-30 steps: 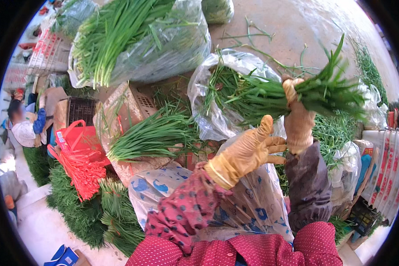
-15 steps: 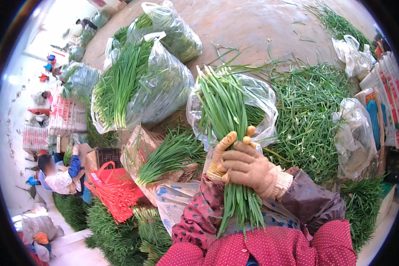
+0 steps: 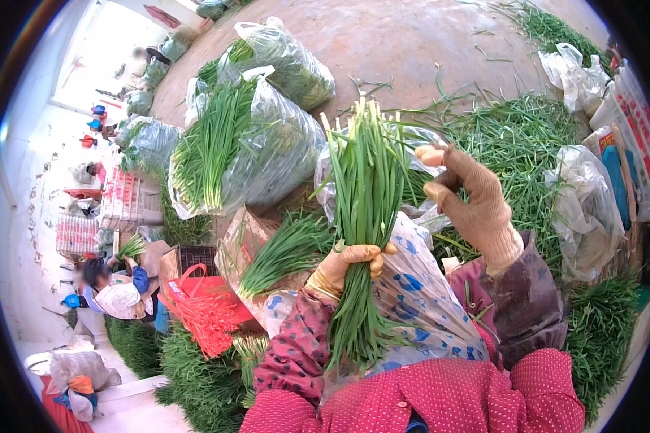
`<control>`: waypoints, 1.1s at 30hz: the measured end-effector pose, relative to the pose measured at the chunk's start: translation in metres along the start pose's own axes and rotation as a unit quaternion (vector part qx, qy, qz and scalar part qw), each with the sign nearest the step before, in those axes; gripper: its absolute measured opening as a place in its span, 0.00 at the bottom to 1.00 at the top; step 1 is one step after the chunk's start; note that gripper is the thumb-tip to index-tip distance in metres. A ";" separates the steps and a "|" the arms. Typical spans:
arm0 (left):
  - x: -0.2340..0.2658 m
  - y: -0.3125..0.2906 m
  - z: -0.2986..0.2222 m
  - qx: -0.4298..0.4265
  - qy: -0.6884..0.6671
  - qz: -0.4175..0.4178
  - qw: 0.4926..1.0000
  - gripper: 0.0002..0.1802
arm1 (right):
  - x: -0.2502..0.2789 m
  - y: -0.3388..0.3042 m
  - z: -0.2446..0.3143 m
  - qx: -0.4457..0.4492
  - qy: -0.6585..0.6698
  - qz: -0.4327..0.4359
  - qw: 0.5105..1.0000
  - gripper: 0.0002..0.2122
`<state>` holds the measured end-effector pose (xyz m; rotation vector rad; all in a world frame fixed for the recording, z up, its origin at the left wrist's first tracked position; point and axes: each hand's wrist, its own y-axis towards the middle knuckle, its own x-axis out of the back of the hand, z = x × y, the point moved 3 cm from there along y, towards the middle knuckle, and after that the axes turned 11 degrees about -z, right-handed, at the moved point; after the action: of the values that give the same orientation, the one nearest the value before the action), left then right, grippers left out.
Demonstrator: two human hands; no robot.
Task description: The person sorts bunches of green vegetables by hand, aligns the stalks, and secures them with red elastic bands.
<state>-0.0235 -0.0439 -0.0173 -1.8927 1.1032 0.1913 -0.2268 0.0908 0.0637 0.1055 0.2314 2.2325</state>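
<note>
A bunch of garlic chives (image 3: 368,177), pale cut ends up and green leaves hanging down, stands upright before my chest. My left hand (image 3: 348,265), in a yellowish glove, is closed round its lower part. To the right of the bunch, my right hand (image 3: 477,200) is raised clear of it in a tan knit glove with bare fingertips. Its fingers are bent and apart, with nothing between them. Behind the bunch is an open clear plastic bag (image 3: 326,189). A patterned plastic apron (image 3: 430,289) covers my lap.
Loose chives (image 3: 516,155) lie heaped at the right beside a crumpled plastic bag (image 3: 585,209). Filled bags (image 3: 285,144) stand at the far left. Nearer are a smaller chive pile (image 3: 285,252) and a red bag of red ties (image 3: 202,307). A co-worker (image 3: 119,292) sits at the left.
My right hand has let go of the bunch and moved up and to the right. The left hand keeps its hold, and the bunch now stands straighter.
</note>
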 end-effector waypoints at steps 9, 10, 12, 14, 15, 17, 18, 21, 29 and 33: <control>-0.010 -0.031 0.009 0.049 0.059 0.023 0.997 0.27 | -0.007 0.020 -0.004 0.305 -0.280 0.127 0.901 0.21; -0.012 -0.032 0.011 0.052 0.059 0.031 0.996 0.27 | -0.006 0.018 -0.012 0.323 -0.256 0.120 0.903 0.19; -0.019 -0.031 0.014 0.043 0.058 0.042 0.997 0.26 | -0.004 0.013 -0.030 0.300 -0.192 0.110 0.928 0.13; -0.019 -0.029 0.016 0.074 0.080 0.026 0.994 0.26 | 0.002 0.009 -0.043 0.257 -0.163 0.093 0.948 0.10; -0.017 -0.029 0.018 0.091 0.090 0.016 0.992 0.26 | 0.003 0.006 -0.048 0.234 -0.147 0.086 0.957 0.09; -0.010 -0.032 0.019 0.093 0.118 -0.025 0.988 0.26 | 0.001 -0.002 -0.053 -0.108 0.103 0.049 0.988 0.04; -0.010 -0.031 0.016 0.087 0.138 -0.032 0.986 0.25 | 0.008 -0.001 -0.047 -0.176 0.164 0.077 0.968 0.04; -0.002 -0.026 0.019 0.074 0.159 -0.048 0.983 0.24 | 0.023 -0.011 -0.047 -0.253 0.524 0.164 0.797 0.03; 0.013 -0.033 0.020 0.083 0.189 -0.063 0.976 0.25 | 0.171 0.013 -0.086 -0.187 0.688 -0.185 0.676 0.01; 0.021 -0.031 0.019 0.068 0.242 -0.039 0.967 0.23 | 0.217 0.009 -0.094 -0.109 0.561 -0.289 0.768 0.04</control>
<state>0.0175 -0.0367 -0.0197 -1.9020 1.3165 -0.4047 -0.3838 0.2428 -0.0275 -1.2912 0.5435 1.4160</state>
